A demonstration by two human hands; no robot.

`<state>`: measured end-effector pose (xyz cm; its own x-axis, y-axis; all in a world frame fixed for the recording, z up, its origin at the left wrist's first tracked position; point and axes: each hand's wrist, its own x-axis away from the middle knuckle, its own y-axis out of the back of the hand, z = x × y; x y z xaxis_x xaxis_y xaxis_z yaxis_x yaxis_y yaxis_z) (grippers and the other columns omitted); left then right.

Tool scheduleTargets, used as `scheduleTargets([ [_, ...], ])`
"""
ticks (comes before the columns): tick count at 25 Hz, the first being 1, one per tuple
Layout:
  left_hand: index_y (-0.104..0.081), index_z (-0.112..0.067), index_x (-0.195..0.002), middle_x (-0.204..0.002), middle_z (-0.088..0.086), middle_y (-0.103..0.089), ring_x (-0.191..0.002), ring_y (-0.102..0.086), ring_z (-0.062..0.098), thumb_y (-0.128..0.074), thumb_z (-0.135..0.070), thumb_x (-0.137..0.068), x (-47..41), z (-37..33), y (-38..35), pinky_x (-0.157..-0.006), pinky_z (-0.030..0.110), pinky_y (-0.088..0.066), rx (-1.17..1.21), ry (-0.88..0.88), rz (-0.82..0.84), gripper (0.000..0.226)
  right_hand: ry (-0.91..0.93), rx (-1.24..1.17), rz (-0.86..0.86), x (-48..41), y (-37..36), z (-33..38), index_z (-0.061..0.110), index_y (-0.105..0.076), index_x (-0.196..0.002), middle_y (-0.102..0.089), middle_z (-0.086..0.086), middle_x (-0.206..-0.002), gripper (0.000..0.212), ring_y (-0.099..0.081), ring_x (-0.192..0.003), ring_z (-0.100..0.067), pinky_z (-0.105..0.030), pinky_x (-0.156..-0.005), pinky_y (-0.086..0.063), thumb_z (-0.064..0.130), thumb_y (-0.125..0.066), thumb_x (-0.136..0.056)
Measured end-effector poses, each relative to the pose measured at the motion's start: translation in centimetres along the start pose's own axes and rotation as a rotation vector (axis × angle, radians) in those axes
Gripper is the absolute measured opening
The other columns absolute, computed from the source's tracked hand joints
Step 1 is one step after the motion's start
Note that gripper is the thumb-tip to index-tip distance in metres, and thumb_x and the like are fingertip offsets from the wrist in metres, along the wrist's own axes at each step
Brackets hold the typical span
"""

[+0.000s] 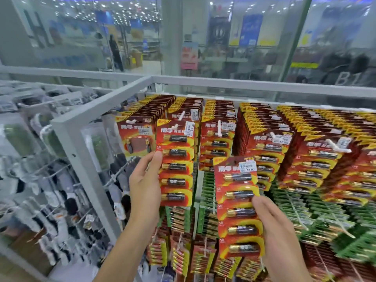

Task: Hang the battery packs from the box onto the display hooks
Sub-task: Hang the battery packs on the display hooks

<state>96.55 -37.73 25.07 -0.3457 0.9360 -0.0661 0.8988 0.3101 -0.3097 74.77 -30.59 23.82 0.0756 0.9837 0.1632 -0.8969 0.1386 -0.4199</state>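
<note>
Evidently the left hand (pixel 145 180) is pinching a battery pack (pixel 176 165) to steady it on a white hook (pixel 175 126). The right hand (pixel 274 226) is gripping a second pack (pixel 237 208), ready to follow.

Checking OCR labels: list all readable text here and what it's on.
"南孚": brand on left-hand battery pack, gripped by left hand.
"5号": that pack's left edge.
"12.00": price sticker on right-hand battery pack, held by right hand.
"4.50": small sticker on far-left hung pack.
"B1": grey surface beyond the glass, far right.
Sticker fine print: too blurred.
</note>
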Motion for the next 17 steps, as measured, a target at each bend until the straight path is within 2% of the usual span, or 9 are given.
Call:
scheduleTargets([
  [2, -0.075, -0.036, -0.104, -0.11, -0.01, -0.078, -0.11, -0.073, 0.018, -0.061, -0.056, -0.099, -1.5, 0.5, -1.0, -0.097, 0.046, -0.058, -0.045, 0.037, 0.034, 0.024, 0.048, 0.011, 0.008, 0.2, -1.1, 0.4, 0.029, -0.081, -0.092, -0.078, -0.003, -0.111, 0.035, -0.07, -0.113, -0.032, -0.059, -0.106, -0.048, 0.055, -0.072, -0.07],
  [4, -0.066, -0.041, -0.094, -0.088, -0.031, -0.073, -0.089, -0.068, -0.013, -0.056, -0.05, -0.103, -2.8, 0.7, -2.3, -0.091, 0.02, -0.056, -0.048, 0.07, 0.068, 0.017, 0.121, 0.036, 0.019, 0.3, -1.9, 0.7, 0.038, -0.081, -0.097, -0.077, 0.008, -0.115, 0.041, -0.07, -0.115, -0.02, -0.049, -0.105, -0.052, 0.067, -0.08, -0.069],
  [5, -0.062, -0.04, -0.095, -0.078, -0.034, -0.068, -0.08, -0.064, -0.018, -0.053, -0.046, -0.106, -3.5, 1.0, -2.7, -0.083, 0.013, -0.054, -0.02, 0.075, 0.096, 0.015, 0.139, 0.057, 0.024, 0.2, -2.1, 0.9, 0.038, -0.082, -0.094, -0.078, 0.014, -0.107, 0.031, -0.073, -0.106, -0.011, -0.038, -0.096, -0.058, 0.063, -0.079, -0.075],
  [6, -0.063, -0.036, -0.102, -0.076, -0.033, -0.065, -0.081, -0.064, -0.017, -0.052, -0.044, -0.107, -3.9, 0.8, -3.3, -0.077, 0.01, -0.051, -0.02, 0.071, 0.098, 0.014, 0.142, 0.079, 0.024, 0.0, -2.4, 1.1, 0.034, -0.082, -0.087, -0.078, 0.018, -0.092, 0.019, -0.075, -0.088, -0.002, -0.024, -0.078, -0.061, 0.051, -0.073, -0.086],
  [8, -0.065, -0.029, -0.111, -0.083, -0.033, -0.064, -0.086, -0.062, -0.016, -0.052, -0.043, -0.107, -4.9, 1.4, -4.2, -0.07, 0.006, -0.044, -0.028, 0.051, 0.06, 0.02, 0.151, 0.093, 0.004, 0.6, -3.9, 2.1, 0.029, -0.073, -0.082, -0.071, 0.026, -0.064, 0.023, -0.066, -0.056, 0.011, -0.009, -0.048, -0.05, 0.03, -0.058, -0.1],
  [10, -0.068, -0.027, -0.112, -0.089, -0.031, -0.066, -0.079, -0.06, -0.021, -0.053, -0.042, -0.106, -5.8, 2.2, -4.5, -0.066, 0.004, -0.043, -0.045, -0.013, -0.007, 0.022, 0.152, 0.162, -0.002, 1.2, -5.5, 2.8, 0.03, -0.067, -0.086, -0.068, 0.029, -0.06, 0.022, -0.062, -0.052, 0.015, -0.005, -0.042, -0.044, 0.028, -0.053, -0.104],
  [13, -0.07, -0.035, -0.102, -0.095, -0.024, -0.073, -0.086, -0.064, -0.019, -0.055, -0.047, -0.104, -7.2, 3.6, -4.4, -0.083, 0.012, -0.051, -0.063, -0.066, -0.053, 0.019, 0.179, 0.217, -0.032, -1.1, -4.2, 0.5, 0.031, -0.075, -0.096, -0.077, 0.019, -0.085, 0.025, -0.071, -0.073, 0.006, -0.014, -0.061, -0.056, 0.034, -0.051, -0.104],
  [15, -0.073, -0.032, -0.112, -0.108, -0.018, -0.075, -0.105, -0.067, -0.002, -0.056, -0.052, -0.103, -7.7, 4.1, -4.2, -0.099, 0.028, -0.052, -0.086, -0.085, -0.038, 0.028, 0.217, 0.256, -0.079, -1.7, -4.3, -0.3, 0.037, -0.078, -0.094, -0.077, 0.012, -0.095, 0.028, -0.073, -0.09, -0.005, -0.033, -0.086, -0.061, 0.039, -0.052, -0.104],
  [17, -0.071, -0.031, -0.115, -0.114, -0.004, -0.075, -0.11, -0.066, 0.01, -0.056, -0.053, -0.102, -8.1, 4.5, -3.9, -0.101, 0.03, -0.05, -0.109, -0.099, -0.031, 0.03, 0.219, 0.249, -0.106, -1.8, -5.2, -0.3, 0.038, -0.078, -0.095, -0.074, -0.009, -0.104, 0.028, -0.07, -0.101, -0.03, -0.054, -0.095, -0.057, 0.042, -0.051, -0.104],
])
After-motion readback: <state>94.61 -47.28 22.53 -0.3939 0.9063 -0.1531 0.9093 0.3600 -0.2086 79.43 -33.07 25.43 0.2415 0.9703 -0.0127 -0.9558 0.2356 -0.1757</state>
